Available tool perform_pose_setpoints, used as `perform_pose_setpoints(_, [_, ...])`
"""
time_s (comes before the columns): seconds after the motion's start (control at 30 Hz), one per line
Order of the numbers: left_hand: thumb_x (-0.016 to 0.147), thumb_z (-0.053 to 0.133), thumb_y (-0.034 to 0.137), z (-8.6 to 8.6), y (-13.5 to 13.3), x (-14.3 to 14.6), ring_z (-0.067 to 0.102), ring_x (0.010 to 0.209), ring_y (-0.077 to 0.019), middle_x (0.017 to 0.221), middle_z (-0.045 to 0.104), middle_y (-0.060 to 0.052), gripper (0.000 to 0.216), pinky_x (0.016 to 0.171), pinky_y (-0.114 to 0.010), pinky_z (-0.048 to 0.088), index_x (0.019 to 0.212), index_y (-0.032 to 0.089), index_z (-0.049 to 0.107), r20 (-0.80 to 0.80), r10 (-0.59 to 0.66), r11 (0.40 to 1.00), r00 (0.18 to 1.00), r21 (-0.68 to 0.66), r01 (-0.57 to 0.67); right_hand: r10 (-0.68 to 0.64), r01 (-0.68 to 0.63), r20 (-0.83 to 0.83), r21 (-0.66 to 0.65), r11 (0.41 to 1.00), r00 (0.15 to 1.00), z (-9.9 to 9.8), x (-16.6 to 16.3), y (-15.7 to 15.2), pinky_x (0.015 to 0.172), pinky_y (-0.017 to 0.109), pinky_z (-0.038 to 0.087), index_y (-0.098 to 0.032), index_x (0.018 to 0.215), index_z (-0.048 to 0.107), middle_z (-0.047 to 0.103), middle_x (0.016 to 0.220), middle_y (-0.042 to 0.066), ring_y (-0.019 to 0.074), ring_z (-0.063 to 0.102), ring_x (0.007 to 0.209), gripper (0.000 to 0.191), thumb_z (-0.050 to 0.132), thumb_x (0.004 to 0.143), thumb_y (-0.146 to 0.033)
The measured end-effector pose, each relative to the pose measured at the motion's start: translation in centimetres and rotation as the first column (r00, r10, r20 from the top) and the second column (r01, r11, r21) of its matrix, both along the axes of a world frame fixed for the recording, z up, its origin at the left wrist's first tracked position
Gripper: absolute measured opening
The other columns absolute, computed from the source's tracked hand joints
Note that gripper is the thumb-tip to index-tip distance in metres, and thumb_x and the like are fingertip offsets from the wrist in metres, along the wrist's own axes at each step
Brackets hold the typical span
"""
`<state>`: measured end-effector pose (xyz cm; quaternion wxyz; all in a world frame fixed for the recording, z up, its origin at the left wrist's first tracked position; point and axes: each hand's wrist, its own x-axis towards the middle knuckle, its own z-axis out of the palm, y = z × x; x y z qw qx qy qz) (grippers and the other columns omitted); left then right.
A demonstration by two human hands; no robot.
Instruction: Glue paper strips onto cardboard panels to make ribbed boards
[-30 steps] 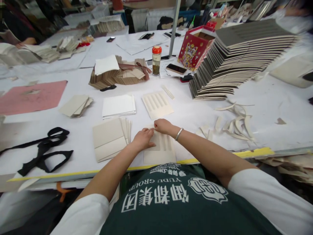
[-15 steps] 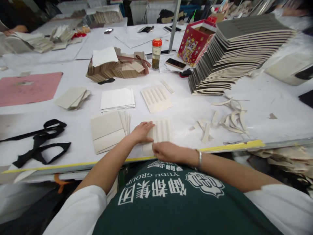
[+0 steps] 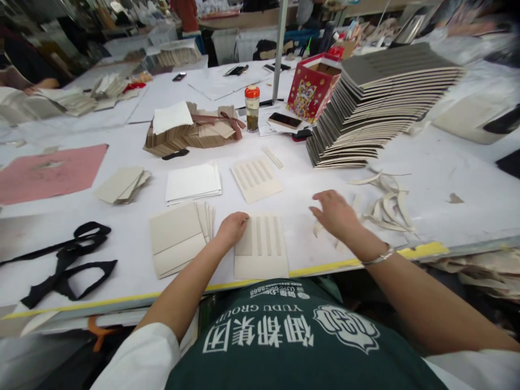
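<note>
A cream card with several grey stripes lies flat near the table's front edge. At its upper left corner is my left hand, fingers curled and closed on the card's edge. My right hand is off to the right of the card, thumb and fingers apart, with nothing visible in it. Small pale offcut strips lie under and beside that hand, partly hidden by it. Beyond the card rests a second striped card, with a thin pale strip by its far corner.
Left of my left hand are fanned beige cards and a white card stack. Black fabric straps lie farther left. Curled offcuts and a tall leaning stack of dark-topped boards are on the right. A lidded bottle stands behind.
My right hand has left the card and moved right to the offcuts, its fingers spreading. My left hand has drawn in to the card's upper left corner. The view has tilted up slightly.
</note>
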<state>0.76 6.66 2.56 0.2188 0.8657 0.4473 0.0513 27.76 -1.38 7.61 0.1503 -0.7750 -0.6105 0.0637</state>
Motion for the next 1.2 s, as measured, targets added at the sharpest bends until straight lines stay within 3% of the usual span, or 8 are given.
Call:
perform_pose_setpoints(0.1, [0.068,0.049,0.009,0.2,1.2,0.9,0.059,0.082,-0.0161,0.094,0.063,-0.005,0.031,0.078,-0.027,0.045,0.097,0.016,0.058,0.005,0.029,0.998,1.0,-0.047,-0.028,0.178,-0.269,-0.304,-0.291,0.918,0.936,-1.4,-6.2,3.4,0.057,0.022,0.043,-0.017,0.083,0.057,0.064,0.071,0.004,0.0123,0.059,0.058,0.021,0.043,0.082,-0.033])
perform_pose_setpoints(0.23, [0.064,0.053,0.009,0.4,2.7,1.1,0.059,0.074,-0.0129,0.088,0.064,-0.002,0.034,0.072,-0.023,0.046,0.097,0.016,0.057,0.043,0.042,0.985,0.998,-0.17,-0.034,0.093,-0.349,-0.478,-0.479,0.805,0.873,-2.9,-11.8,6.7,0.045,0.017,0.041,-0.013,0.065,0.057,0.065,0.06,0.005,0.0088,0.055,0.043,0.025,0.042,0.08,-0.027])
perform_pose_setpoints(0.37, [0.063,0.056,0.01,0.2,3.8,1.1,0.059,0.074,-0.0121,0.084,0.065,0.0,0.033,0.069,-0.021,0.045,0.095,0.017,0.057,0.044,0.023,0.966,0.999,-0.259,-0.011,-0.029,-0.294,-0.493,-0.563,0.773,0.87,-3.2,-12.2,7.6,0.041,0.02,0.042,-0.011,0.063,0.058,0.067,0.066,0.011,0.0116,0.056,0.043,0.025,0.043,0.077,-0.024])
perform_pose_setpoints(0.63, [0.063,0.055,0.011,0.0,4.6,1.9,0.059,0.075,-0.0156,0.081,0.064,0.0,0.04,0.069,-0.025,0.044,0.103,0.017,0.053,-0.074,-0.096,0.98,0.993,-0.179,0.081,-0.16,-0.297,-0.575,-0.617,0.729,0.802,-4.0,-12.2,8.3,0.042,0.022,0.046,-0.008,0.067,0.059,0.068,0.072,0.015,0.0147,0.059,0.046,0.021,0.049,0.077,-0.024])
perform_pose_setpoints(0.87, [0.07,0.05,0.01,-0.6,2.2,0.5,0.058,0.073,-0.0125,0.078,0.062,0.001,0.032,0.071,-0.025,0.046,0.101,0.019,0.049,0.136,0.011,0.984,0.991,-0.18,0.014,-0.177,-0.284,-0.599,-0.593,0.753,0.781,-4.6,-12.3,8.1,0.041,0.023,0.046,-0.008,0.068,0.061,0.067,0.068,0.014,0.0145,0.059,0.043,0.021,0.046,0.075,-0.021])
perform_pose_setpoints(1.0, [0.072,0.056,0.019,-1.0,-0.4,-1.8,0.057,0.087,-0.0135,0.1,0.059,-0.004,0.041,0.08,-0.028,0.047,0.11,0.019,0.043,0.258,0.093,0.981,0.962,-0.187,-0.045,-0.083,-0.321,-0.553,-0.593,0.738,0.829,-4.2,-12.4,7.8,0.045,0.022,0.046,-0.008,0.072,0.062,0.067,0.071,0.013,0.0134,0.059,0.046,0.024,0.043,0.077,-0.021])
perform_pose_setpoints(1.07, [0.068,0.062,0.022,-0.9,-1.4,-3.0,0.051,0.102,-0.0185,0.113,0.054,-0.008,0.041,0.089,-0.034,0.042,0.106,0.018,0.047,0.202,0.015,0.993,0.979,-0.117,0.009,0.043,-0.331,-0.447,-0.591,0.735,0.894,-3.8,-12.5,7.7,0.052,0.022,0.046,-0.008,0.075,0.062,0.067,0.074,0.014,0.0147,0.061,0.054,0.024,0.042,0.078,-0.022])
perform_pose_setpoints(1.2, [0.066,0.066,0.028,0.0,-2.1,-3.9,0.039,0.116,-0.0243,0.127,0.045,-0.009,0.046,0.097,-0.039,0.034,0.107,0.019,0.049,0.014,-0.171,0.985,0.985,-0.037,0.171,0.36,-0.363,-0.086,-0.413,0.836,0.929,-2.8,-12.8,8.1,0.068,0.027,0.045,-0.012,0.094,0.06,0.065,0.092,0.014,0.0212,0.06,0.085,0.023,0.047,0.077,-0.022])
